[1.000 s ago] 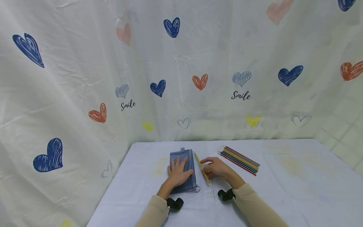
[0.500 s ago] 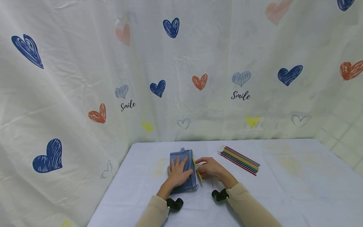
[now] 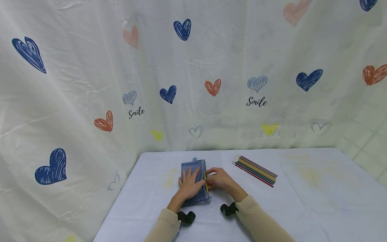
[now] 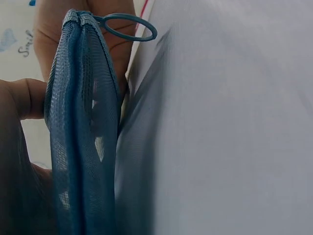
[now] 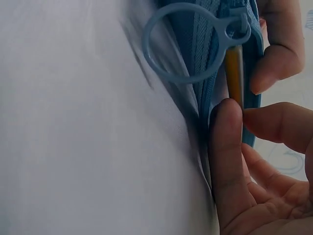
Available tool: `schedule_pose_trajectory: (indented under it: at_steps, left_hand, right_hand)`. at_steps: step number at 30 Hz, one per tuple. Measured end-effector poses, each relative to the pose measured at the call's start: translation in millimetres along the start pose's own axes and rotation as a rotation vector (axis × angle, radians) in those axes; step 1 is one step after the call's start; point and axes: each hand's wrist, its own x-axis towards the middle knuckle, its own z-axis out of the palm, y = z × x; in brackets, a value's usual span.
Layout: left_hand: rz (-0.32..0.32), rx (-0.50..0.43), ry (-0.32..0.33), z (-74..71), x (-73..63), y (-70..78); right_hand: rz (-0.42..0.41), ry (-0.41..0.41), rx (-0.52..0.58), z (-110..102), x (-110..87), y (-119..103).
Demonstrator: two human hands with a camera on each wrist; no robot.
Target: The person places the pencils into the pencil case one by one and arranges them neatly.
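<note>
A blue mesh zip pouch [image 3: 186,165] lies flat on the table in the head view. My left hand [image 3: 189,185] rests on top of it, fingers spread and straight. Its thumb reaches the pouch's right, zippered edge. At that edge my right hand [image 3: 221,179] pinches a yellow pencil [image 3: 207,189]. The right wrist view has the pencil [image 5: 234,73] between thumb and fingers, partly inside the zip opening, below the pouch's upper layer. A round blue zipper pull [image 5: 181,78] hangs at the near corner. How deep the pencil sits is hidden.
A row of several coloured pencils [image 3: 255,170] lies to the right on the white-covered table [image 3: 326,201]. Behind the table hangs a white curtain [image 3: 226,50] printed with hearts. Each wrist carries a small black camera [image 3: 186,217].
My right hand has moved left with the yellow pencil, from beside the pouch to its zippered edge, and the pencil now sits partly inside. My left hand has stayed on the pouch.
</note>
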Motion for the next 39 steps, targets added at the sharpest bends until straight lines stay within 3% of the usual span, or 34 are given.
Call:
schedule_pose_trajectory:
  at_steps: [12,21,30,39]
  left_hand:
    - [-0.006,0.005,0.013,-0.1,-0.1,1.3]
    - [-0.009,-0.013,0.014,-0.4,-0.5,-0.1]
    - [0.002,-0.013,0.000,-0.6,-2.4,-0.3]
    - [-0.005,-0.006,-0.016,-3.4,-3.9,2.2]
  right_hand:
    - [-0.040,-0.007,-0.052,-21.7,-6.7,-0.3]
    - [-0.064,0.085,-0.138,-58.8,-22.2,-3.3]
    - [-0.165,0.145,-0.245,-109.8,-33.2,9.1]
    - [-0.219,0.264,-0.599,-148.2,-40.2,19.3]
